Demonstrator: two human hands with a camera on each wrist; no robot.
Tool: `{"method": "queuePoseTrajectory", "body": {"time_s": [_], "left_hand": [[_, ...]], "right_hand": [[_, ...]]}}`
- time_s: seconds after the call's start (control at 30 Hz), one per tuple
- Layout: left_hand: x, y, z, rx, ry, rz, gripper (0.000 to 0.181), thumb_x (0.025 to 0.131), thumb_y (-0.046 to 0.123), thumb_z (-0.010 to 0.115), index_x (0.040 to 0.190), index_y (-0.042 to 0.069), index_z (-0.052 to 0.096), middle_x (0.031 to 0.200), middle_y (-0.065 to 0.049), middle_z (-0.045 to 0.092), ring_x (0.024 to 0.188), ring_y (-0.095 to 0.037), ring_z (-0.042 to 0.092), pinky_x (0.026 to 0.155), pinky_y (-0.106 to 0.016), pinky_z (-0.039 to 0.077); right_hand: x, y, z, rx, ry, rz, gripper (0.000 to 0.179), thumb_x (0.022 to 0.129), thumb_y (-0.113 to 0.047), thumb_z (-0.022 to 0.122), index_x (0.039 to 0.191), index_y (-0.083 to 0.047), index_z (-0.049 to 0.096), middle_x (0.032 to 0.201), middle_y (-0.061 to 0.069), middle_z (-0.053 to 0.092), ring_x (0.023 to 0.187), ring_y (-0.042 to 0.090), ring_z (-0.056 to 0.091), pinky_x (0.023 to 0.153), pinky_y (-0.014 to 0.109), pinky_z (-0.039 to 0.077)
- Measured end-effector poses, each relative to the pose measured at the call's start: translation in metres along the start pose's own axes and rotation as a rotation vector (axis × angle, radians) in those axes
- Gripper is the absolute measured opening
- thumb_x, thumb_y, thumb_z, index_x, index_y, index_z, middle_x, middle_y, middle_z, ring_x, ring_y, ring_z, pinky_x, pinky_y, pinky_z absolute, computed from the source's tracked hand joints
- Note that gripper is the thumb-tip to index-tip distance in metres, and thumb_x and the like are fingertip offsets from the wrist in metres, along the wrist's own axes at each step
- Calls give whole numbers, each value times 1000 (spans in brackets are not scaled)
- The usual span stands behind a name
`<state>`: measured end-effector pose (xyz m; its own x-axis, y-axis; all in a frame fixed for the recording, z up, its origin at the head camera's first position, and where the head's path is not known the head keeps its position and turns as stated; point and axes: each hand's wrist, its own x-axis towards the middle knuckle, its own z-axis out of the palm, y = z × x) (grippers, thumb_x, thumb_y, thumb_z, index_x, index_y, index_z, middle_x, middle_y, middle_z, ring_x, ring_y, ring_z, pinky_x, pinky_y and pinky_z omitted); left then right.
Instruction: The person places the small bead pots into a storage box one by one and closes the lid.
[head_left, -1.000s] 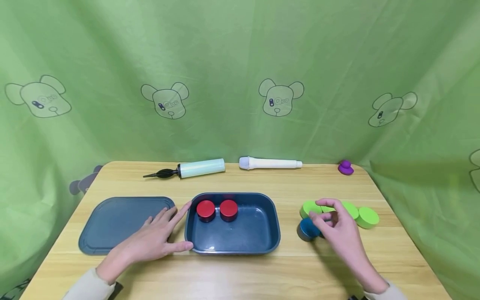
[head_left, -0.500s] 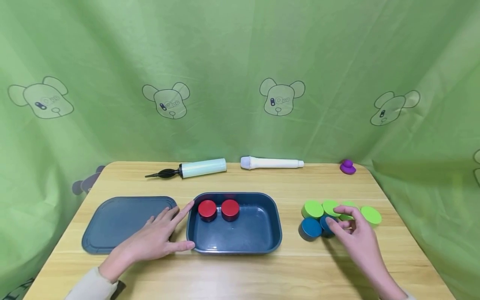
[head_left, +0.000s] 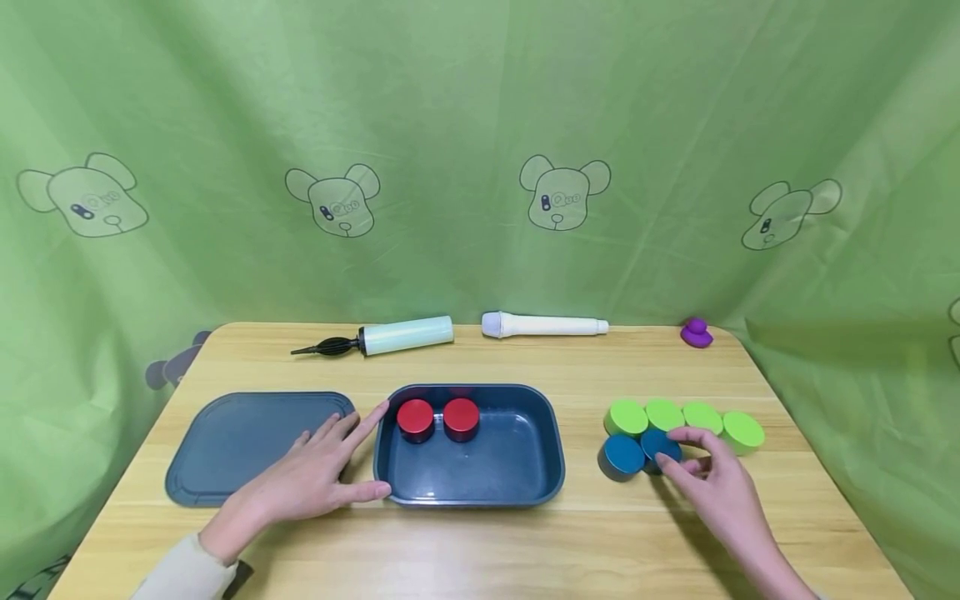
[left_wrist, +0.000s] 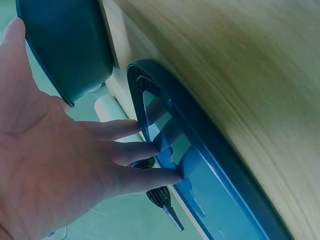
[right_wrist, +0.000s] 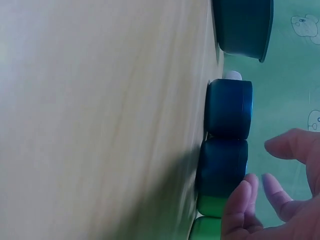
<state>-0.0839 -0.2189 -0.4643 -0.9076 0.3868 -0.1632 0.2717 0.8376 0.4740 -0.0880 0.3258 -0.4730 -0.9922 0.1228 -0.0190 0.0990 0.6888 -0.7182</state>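
My left hand (head_left: 311, 479) lies spread between the dark blue box (head_left: 558, 454) and a flat lid (head_left: 240, 450). Its index finger and thumb touch the box's left rim, while the other fingertips rest on the lid, as the left wrist view also shows. Inside the box stand two red round tins (head_left: 415, 420) side by side. Over the nearer right blue tin (head_left: 660, 448) hovers my right hand (head_left: 716, 479), thumb and fingers apart. In the right wrist view its fingertips come right up to that tin's top edge. A second blue tin (head_left: 621, 457) stands beside it.
Several lime-green round tins (head_left: 702, 417) form a row behind the blue ones. Along the table's back edge lie a hand pump (head_left: 405, 335), a white microphone-shaped stick (head_left: 551, 326) and a small purple object (head_left: 697, 332). A green curtain (head_left: 450, 167) hangs behind.
My right hand has moved rightward from above the left blue tin to the right blue one, uncovering green tins. The left hand keeps its place on box and lid.
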Motion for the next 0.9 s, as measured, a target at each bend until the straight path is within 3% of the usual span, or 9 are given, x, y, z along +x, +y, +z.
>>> {"method": "queuePoseTrajectory", "body": {"time_s": [0.23,0.53,0.9], "left_hand": [[1,0,-1,12,1,-2,102,97,75,67,176,43,11,171,-24,37,157,-57,26,112,-88,20],[0,2,-3,31,14,11,103,97,75,67,177,40,13,168,-26,41,153,-61,31,110,-89,23],[1,2,-1,48,22,14,103,97,75,67,177,40,14,163,-31,43,150,-62,35,110,-88,25]], "right_hand": [[3,6,2,7,-65,-9,56,101,-29,83,145,-3,60,122,20,67,88,15,64,69,30,51],[5,13,8,58,-86,13,59,99,-23,86,145,-2,56,103,13,67,83,12,63,67,29,51],[4,16,10,119,-81,89,59,98,-26,87,144,-6,57,108,11,69,89,12,63,74,28,52]]}}
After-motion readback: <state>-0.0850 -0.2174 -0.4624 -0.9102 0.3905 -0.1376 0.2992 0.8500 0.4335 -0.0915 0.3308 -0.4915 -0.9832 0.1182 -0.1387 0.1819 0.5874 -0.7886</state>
